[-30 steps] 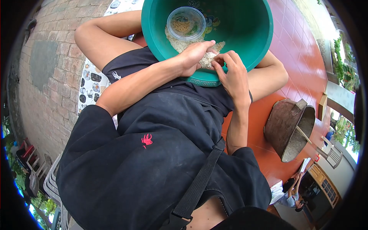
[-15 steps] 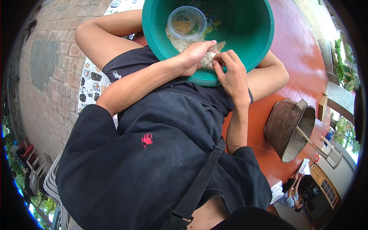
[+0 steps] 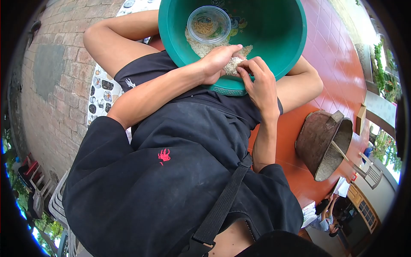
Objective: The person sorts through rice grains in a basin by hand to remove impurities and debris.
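A green plastic basin [image 3: 274, 47] rests on my lap, tilted toward me. White rice [image 3: 198, 46] lies in a heap on its near left side. My left hand [image 3: 217, 63] is cupped over the near rim and holds a mound of rice [image 3: 233, 66]. Thumb and index finger of my right hand [image 3: 259, 79] are pinched together at the edge of that mound; whatever is between them is too small to make out. A clear plastic cup [image 3: 209, 25] sits on the rice in the basin, with brownish grains [image 3: 204, 28] at its bottom.
On the red tiled floor [image 3: 278, 145] at right lies a tipped brown pot [image 3: 319, 143] with a stick. A person [image 3: 324, 222] holds papers farther off. Left are brick paving [image 3: 60, 94], a pebble-patterned cloth [image 3: 100, 94] and stacked chairs [image 3: 58, 205].
My right fingertips have shifted very slightly at the edge of the rice mound. My left hand and the cup stay where they were.
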The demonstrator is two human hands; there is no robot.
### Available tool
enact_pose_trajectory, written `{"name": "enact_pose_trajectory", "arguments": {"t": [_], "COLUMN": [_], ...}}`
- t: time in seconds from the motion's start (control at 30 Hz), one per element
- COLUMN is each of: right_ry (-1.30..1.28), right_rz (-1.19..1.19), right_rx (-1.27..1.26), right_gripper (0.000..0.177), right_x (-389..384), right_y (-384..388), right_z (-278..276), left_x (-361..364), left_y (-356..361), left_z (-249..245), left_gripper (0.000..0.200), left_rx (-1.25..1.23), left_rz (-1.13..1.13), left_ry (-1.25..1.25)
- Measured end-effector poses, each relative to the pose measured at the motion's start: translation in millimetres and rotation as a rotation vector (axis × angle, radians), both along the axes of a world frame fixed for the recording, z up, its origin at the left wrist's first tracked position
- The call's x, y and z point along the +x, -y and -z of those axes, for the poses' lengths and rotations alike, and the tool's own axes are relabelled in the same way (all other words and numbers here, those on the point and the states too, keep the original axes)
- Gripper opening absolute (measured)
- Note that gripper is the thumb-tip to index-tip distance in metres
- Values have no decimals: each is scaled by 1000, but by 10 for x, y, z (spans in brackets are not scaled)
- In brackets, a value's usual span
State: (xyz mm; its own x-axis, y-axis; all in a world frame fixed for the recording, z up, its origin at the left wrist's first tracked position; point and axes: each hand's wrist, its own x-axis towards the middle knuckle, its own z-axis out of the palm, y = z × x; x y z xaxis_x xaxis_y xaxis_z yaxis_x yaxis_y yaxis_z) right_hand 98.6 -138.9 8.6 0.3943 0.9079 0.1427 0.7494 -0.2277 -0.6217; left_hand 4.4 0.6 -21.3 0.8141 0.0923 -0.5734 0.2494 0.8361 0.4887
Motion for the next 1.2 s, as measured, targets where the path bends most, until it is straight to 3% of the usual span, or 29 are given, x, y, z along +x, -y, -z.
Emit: {"name": "enact_pose_trajectory", "arguments": {"t": [0.37, 0.43, 0.63, 0.73, 0.97, 1.07, 1.13, 1.2], "right_ry": [165, -234, -590, -474, -571, -443, -63, -62], "right_rz": [-56, 43, 97, 40, 69, 92, -24, -7], "right_rx": [23, 36, 70, 11, 51, 80, 298, 363], "right_gripper": [6, 5, 11, 13, 13, 12, 9, 8], "right_x": [-9, -27, 34, 107, 37, -10, -11, -82], "right_y": [-22, -20, -10, -2, -113, -266, -415, -552], "right_z": [27, -8, -9, -1, -138, -285, -310, -353], "left_x": [7, 9, -14, -10, -1, 1, -15, -26], "left_y": [3, 1, -5, -5, -10, 21, -8, 3], "left_z": [37, 49, -93, -88, -70, -95, -76, -125], "left_gripper": [36, 37, 37, 37, 35, 35, 32, 31], "left_rx": [7, -8, 6, 25, 2, -3, 46, 70], "left_rz": [-44, -35, -16, -4, -1, -65, -49, -36], "left_ry": [-13, 21, 2, 8, 36, 36, 51, 43]}}
